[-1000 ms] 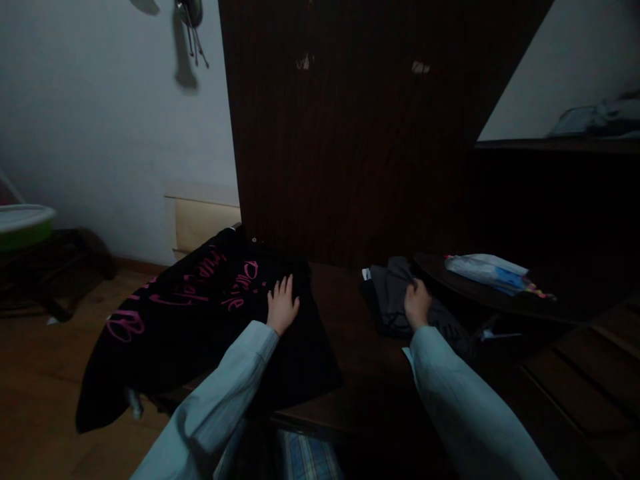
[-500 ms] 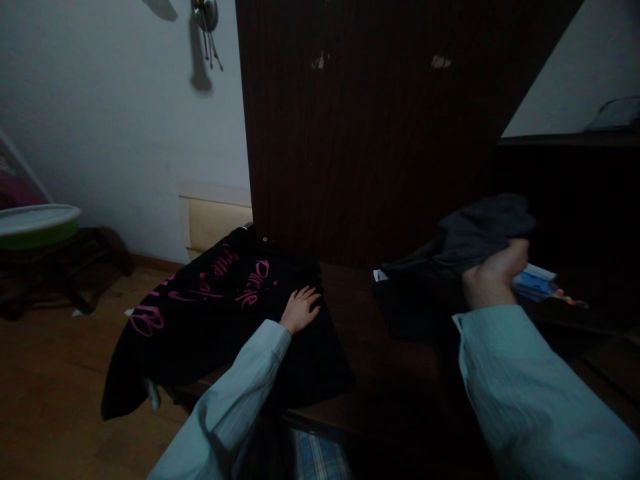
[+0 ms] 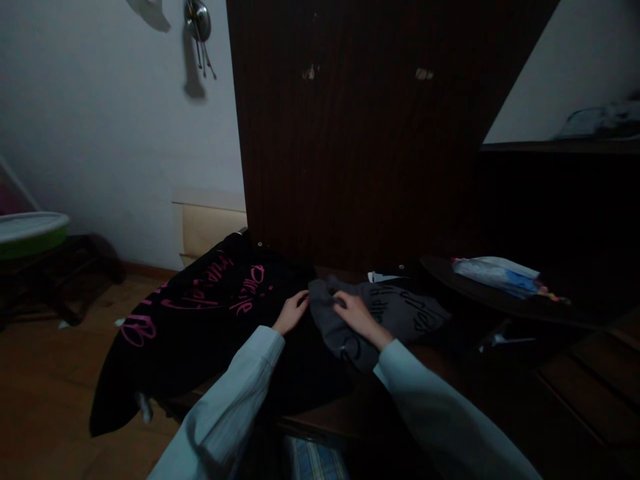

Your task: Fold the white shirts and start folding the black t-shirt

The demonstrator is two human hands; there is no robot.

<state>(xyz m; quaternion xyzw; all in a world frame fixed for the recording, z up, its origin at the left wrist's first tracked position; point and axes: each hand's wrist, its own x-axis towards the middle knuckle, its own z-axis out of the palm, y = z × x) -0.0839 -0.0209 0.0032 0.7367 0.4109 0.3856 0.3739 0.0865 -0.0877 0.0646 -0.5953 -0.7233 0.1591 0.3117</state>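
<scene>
A grey garment (image 3: 390, 308) with dark lettering lies bunched over the dark wooden tabletop (image 3: 320, 421). My right hand (image 3: 356, 313) is closed on a fold of it, with the fingers curled into the cloth. At its left edge, my left hand (image 3: 291, 313) has the thumb and fingers closed against the fabric; the fingertips are partly hidden. Beneath and left of that hand spreads a black garment (image 3: 185, 333) with pink lettering, and its left end hangs over the table's edge.
A dark wooden panel (image 3: 350, 153) rises behind the table. To the right, a plastic packet (image 3: 500, 275) rests on a dark rounded surface. At far left, a green basin with a pale top (image 3: 33, 233) sits on a low stool. Blue plaid cloth (image 3: 317, 460) shows below the front edge.
My right hand has brought the grey garment from the right to the middle, beside my left hand. My left hand has gone from lying flat on the black garment to gripping the grey edge.
</scene>
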